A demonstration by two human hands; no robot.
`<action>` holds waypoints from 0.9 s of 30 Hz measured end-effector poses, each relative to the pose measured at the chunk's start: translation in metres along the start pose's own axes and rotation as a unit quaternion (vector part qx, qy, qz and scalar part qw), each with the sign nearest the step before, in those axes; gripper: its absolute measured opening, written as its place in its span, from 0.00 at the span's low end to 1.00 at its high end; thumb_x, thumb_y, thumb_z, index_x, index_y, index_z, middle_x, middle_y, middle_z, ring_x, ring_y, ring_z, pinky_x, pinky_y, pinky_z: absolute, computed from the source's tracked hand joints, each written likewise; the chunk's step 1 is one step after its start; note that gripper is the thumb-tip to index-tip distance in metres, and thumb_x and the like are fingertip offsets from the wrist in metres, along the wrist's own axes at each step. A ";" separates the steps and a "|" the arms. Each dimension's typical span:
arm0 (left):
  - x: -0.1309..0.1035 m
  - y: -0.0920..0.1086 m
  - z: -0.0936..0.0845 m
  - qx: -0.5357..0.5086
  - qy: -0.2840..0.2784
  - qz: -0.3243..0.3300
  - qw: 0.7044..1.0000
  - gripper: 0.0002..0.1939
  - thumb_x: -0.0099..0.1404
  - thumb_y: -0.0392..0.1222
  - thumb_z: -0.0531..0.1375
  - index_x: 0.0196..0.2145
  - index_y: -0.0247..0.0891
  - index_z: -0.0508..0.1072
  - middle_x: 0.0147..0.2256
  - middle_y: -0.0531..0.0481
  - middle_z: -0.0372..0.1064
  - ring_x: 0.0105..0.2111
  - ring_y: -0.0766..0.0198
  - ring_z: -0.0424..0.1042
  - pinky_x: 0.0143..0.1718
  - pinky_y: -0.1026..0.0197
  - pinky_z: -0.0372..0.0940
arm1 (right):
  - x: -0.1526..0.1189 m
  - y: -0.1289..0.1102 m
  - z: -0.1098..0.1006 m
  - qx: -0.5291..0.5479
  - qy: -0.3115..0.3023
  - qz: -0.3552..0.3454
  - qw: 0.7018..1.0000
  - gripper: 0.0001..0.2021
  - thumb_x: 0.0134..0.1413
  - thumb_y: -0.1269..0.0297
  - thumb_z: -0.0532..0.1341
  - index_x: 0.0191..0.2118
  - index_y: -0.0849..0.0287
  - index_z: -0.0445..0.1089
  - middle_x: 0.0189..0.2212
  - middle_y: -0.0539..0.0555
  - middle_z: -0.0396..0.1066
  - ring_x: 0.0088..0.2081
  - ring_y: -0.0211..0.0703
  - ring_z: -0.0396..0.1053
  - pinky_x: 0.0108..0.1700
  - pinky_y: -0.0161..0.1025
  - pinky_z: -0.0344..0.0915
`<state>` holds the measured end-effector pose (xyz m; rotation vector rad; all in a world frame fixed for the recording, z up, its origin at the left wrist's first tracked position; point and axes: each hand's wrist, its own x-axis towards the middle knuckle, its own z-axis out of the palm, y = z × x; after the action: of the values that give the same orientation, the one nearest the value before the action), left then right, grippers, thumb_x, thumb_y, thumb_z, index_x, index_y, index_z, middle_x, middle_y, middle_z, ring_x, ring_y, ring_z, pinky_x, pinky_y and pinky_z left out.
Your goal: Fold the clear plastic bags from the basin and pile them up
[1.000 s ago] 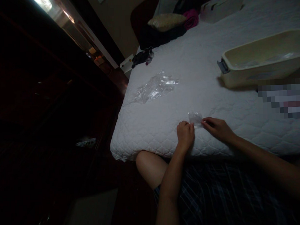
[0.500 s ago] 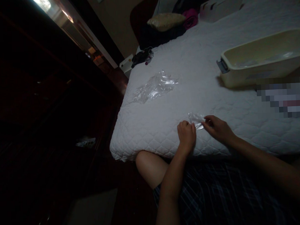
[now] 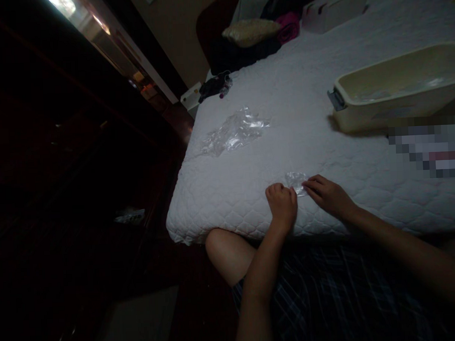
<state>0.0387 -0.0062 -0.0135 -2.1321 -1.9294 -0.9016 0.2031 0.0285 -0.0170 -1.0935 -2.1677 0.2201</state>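
Observation:
A small clear plastic bag lies near the front edge of the white quilted bed, between my hands. My left hand is closed at its left side, with the thumb against the plastic. From the right, my right hand pinches the bag's other side between thumb and fingers. Farther back on the bed, a larger heap of crumpled clear plastic is spread out, touched by neither hand.
To the right stands a long cream storage bin with a grey latch and clear plastic inside. At the back are a white box, a beige pillow-like bundle and a magenta roll. The bed's left edge drops to dark floor.
My right hand has shifted slightly left along the small bag, its fingers now straighter. The bag looks flatter between my hands. My left hand has barely moved.

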 end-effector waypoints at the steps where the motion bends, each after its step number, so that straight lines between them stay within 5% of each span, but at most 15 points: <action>1: -0.001 0.000 -0.001 -0.002 0.009 -0.005 1.000 0.12 0.68 0.41 0.55 0.30 0.33 0.73 0.36 0.41 0.69 0.43 0.53 0.66 0.48 0.47 0.62 | 0.000 0.000 0.000 -0.002 -0.002 -0.001 1.000 0.14 0.61 0.63 0.51 0.43 0.58 0.73 0.39 0.59 0.70 0.37 0.47 0.71 0.38 0.44 0.70; 5: -0.003 -0.002 -0.002 -0.016 0.041 -0.014 0.999 0.10 0.67 0.43 0.56 0.36 0.34 0.72 0.48 0.35 0.67 0.53 0.47 0.63 0.53 0.40 0.60 | 0.001 -0.001 -0.001 -0.003 -0.008 -0.004 1.000 0.14 0.62 0.64 0.51 0.43 0.59 0.72 0.38 0.59 0.70 0.36 0.46 0.71 0.39 0.44 0.70; 9: -0.006 -0.007 0.003 -0.058 0.039 0.074 0.995 0.08 0.69 0.38 0.53 0.42 0.37 0.71 0.56 0.37 0.63 0.60 0.50 0.60 0.57 0.42 0.61 | 0.001 -0.002 -0.002 0.004 -0.006 0.000 1.000 0.13 0.61 0.64 0.51 0.41 0.58 0.73 0.37 0.59 0.70 0.36 0.47 0.71 0.40 0.45 0.70; 13: -0.005 -0.013 0.009 -0.093 -0.040 0.158 0.982 0.12 0.70 0.34 0.50 0.48 0.37 0.69 0.55 0.40 0.66 0.59 0.55 0.63 0.58 0.46 0.62 | 0.002 -0.003 -0.002 0.005 0.007 -0.001 1.000 0.12 0.60 0.65 0.51 0.40 0.58 0.72 0.35 0.59 0.69 0.36 0.47 0.70 0.41 0.45 0.70; 27: 0.002 -0.016 0.009 -0.059 -0.097 0.154 0.981 0.14 0.70 0.35 0.50 0.49 0.35 0.70 0.54 0.40 0.68 0.56 0.56 0.65 0.57 0.50 0.62 | -0.010 0.001 -0.002 -0.035 0.122 -0.063 0.990 0.15 0.49 0.68 0.58 0.44 0.60 0.72 0.43 0.61 0.68 0.43 0.51 0.68 0.43 0.47 0.69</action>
<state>0.0262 0.0024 -0.0244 -2.5811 -1.5864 -0.7894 0.2091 0.0216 -0.0214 -0.9631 -2.0265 -0.0473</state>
